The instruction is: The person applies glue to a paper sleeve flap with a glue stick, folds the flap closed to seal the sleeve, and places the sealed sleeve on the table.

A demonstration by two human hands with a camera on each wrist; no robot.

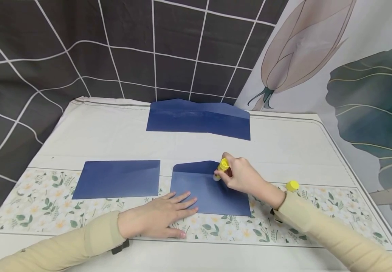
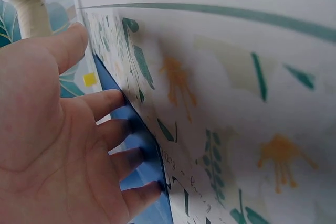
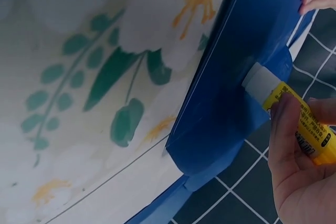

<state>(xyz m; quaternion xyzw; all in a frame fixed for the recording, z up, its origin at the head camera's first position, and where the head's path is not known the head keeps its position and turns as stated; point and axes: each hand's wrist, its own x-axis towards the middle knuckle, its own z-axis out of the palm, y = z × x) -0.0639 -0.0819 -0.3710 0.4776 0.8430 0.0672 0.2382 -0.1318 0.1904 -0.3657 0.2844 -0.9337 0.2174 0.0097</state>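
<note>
A blue envelope lies in front of me with its flap folded out on the far side. My left hand rests with spread, straight fingers on the envelope's near left corner. In my right hand I grip a yellow glue stick, its white end down at the right part of the flap. The right wrist view shows the glue stick tilted, its tip touching the blue paper. The yellow cap stands apart on the table, right of my right wrist.
Another blue envelope lies flat to the left. Farther back, blue paper with raised flaps lies near a dark gridded curtain. A floral and white cloth covers the table. A patterned curtain hangs at the right.
</note>
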